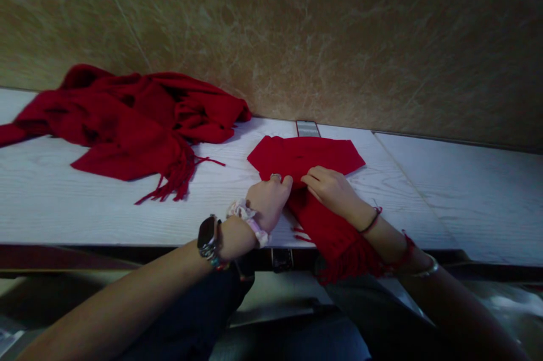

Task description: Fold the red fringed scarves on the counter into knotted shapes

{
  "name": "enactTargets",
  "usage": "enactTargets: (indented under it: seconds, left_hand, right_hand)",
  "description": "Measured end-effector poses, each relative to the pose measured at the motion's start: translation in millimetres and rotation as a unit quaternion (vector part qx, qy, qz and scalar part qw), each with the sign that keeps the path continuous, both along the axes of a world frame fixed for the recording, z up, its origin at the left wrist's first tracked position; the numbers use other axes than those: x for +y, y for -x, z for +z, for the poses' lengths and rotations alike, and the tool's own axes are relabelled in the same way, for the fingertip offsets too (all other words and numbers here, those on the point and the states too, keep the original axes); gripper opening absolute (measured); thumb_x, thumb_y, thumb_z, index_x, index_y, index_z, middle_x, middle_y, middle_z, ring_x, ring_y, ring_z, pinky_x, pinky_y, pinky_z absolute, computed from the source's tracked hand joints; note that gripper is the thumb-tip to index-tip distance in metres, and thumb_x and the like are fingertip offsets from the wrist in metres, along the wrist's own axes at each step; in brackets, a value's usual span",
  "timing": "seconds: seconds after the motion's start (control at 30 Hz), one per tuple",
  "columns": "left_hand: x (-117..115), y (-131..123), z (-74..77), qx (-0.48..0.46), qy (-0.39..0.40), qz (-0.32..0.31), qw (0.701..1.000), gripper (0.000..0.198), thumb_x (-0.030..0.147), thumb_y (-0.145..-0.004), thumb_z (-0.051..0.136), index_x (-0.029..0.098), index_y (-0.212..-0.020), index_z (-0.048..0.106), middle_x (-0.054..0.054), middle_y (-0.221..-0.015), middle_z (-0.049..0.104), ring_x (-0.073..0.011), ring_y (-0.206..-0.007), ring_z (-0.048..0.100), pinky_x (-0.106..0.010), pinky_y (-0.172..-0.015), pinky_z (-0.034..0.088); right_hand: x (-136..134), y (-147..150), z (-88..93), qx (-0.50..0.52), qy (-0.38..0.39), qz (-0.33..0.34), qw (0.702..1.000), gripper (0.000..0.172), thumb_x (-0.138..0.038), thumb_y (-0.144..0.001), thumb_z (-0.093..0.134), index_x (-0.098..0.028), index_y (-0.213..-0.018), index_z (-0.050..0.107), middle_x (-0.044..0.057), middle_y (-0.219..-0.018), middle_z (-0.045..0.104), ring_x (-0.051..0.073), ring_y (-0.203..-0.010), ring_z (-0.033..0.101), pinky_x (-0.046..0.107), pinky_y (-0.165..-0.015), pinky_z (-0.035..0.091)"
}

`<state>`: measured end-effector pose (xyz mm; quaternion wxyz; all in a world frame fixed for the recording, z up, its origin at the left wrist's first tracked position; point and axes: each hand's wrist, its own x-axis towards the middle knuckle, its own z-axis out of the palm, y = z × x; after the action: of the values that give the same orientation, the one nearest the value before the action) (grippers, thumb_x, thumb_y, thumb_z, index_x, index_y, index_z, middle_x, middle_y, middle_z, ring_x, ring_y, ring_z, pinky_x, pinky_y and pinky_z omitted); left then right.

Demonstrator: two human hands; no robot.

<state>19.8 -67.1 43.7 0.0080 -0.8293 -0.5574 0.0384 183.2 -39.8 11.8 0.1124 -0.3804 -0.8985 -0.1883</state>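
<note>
A red fringed scarf [305, 157] lies partly folded on the white wood-grain table [85, 208], right in front of me. Its folded part is flat on the table and its tasselled end hangs over the near edge. My left hand [269, 200] is closed on the scarf's fold, with a ring on one finger and a watch on the wrist. My right hand [333, 188] presses on the same fold with fingers curled, its forearm lying on the hanging end.
A second red fringed scarf [127, 123] lies crumpled at the back left of the table. A marbled brown wall [297, 38] rises behind the table. A seam and metal bracket [307, 128] sit at the table's back edge. My dark-clothed lap is below the near edge.
</note>
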Motion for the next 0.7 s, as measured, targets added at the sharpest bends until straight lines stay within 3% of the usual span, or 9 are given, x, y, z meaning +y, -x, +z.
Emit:
enactTargets:
  seconds: [0.17,0.27,0.37,0.43,0.5,0.57,0.63,0.7]
  left_hand:
    - [5,15,-8.0,-0.054,0.072,-0.083,0.992,0.022,0.005,-0.077,0.042,0.014,-0.094,0.053,-0.008,-0.088,0.060,-0.0196,-0.081,0.061,-0.028,-0.067,0.047]
    - [10,24,-3.9,-0.097,0.079,-0.117,0.985,0.015,0.009,-0.076,0.045,0.016,-0.084,0.055,-0.004,-0.075,0.059,-0.0165,-0.071,0.058,-0.025,-0.062,0.044]
    - [19,31,2.7,-0.147,0.051,-0.134,0.979,0.011,0.016,-0.078,0.047,0.016,-0.086,0.055,-0.001,-0.073,0.059,-0.0146,-0.069,0.057,-0.024,-0.064,0.044]
    - [25,34,0.4,-0.163,-0.005,-0.125,0.979,0.020,0.023,-0.082,0.047,0.013,-0.098,0.054,-0.006,-0.089,0.061,-0.0165,-0.081,0.058,-0.026,-0.073,0.045]
    - [30,34,-9.1,-0.146,-0.042,-0.112,0.982,0.038,0.031,-0.084,0.048,0.010,-0.115,0.049,-0.014,-0.117,0.052,-0.0218,-0.106,0.051,-0.032,-0.088,0.041]
    - [32,34,-21.8,-0.109,-0.022,-0.097,0.989,0.052,0.037,-0.086,0.044,0.012,-0.131,0.037,-0.015,-0.138,0.032,-0.0282,-0.126,0.032,-0.040,-0.097,0.034]
    - [31,33,-31.3,-0.079,0.028,-0.081,0.993,0.055,0.039,-0.088,0.038,0.018,-0.138,0.026,-0.011,-0.146,0.017,-0.0305,-0.133,0.015,-0.046,-0.101,0.028]
    - [29,32,-33.9,-0.067,0.072,-0.070,0.993,0.057,0.041,-0.089,0.035,0.021,-0.140,0.020,-0.008,-0.147,0.010,-0.0305,-0.134,0.009,-0.048,-0.102,0.024]
  right_hand:
    - [0,-9,-1.6,0.025,0.021,0.036,0.999,0.019,-0.012,-0.084,0.045,-0.013,-0.092,0.062,0.007,-0.083,0.060,0.016,-0.077,0.050,0.028,-0.067,0.042]
    - [-1,-16,-2.0,0.058,0.061,0.098,0.992,0.026,-0.011,-0.083,0.045,-0.016,-0.103,0.061,0.007,-0.091,0.061,0.016,-0.085,0.051,0.031,-0.072,0.045]
    - [0,-18,0.7,0.095,0.111,0.131,0.981,0.027,-0.009,-0.082,0.045,-0.017,-0.099,0.064,0.006,-0.093,0.062,0.015,-0.088,0.053,0.033,-0.077,0.047]
    - [2,-16,3.5,0.118,0.145,0.135,0.973,0.024,-0.011,-0.083,0.046,-0.017,-0.093,0.066,0.006,-0.092,0.063,0.015,-0.089,0.056,0.033,-0.080,0.048]
    - [4,-14,5.2,0.151,0.160,0.106,0.970,0.023,-0.016,-0.084,0.046,-0.017,-0.097,0.065,0.008,-0.101,0.063,0.015,-0.097,0.056,0.034,-0.087,0.047]
    - [4,-13,4.3,0.158,0.167,0.058,0.971,0.031,-0.024,-0.085,0.046,-0.017,-0.112,0.058,0.010,-0.118,0.057,0.017,-0.111,0.050,0.038,-0.095,0.042]
    - [3,-13,1.9,0.116,0.189,0.024,0.975,0.042,-0.030,-0.086,0.044,-0.018,-0.126,0.046,0.012,-0.133,0.045,0.020,-0.123,0.040,0.042,-0.100,0.036]
    - [-1,-14,0.5,0.056,0.215,0.008,0.975,0.047,-0.032,-0.087,0.042,-0.019,-0.132,0.038,0.011,-0.139,0.037,0.022,-0.128,0.032,0.046,-0.103,0.032]
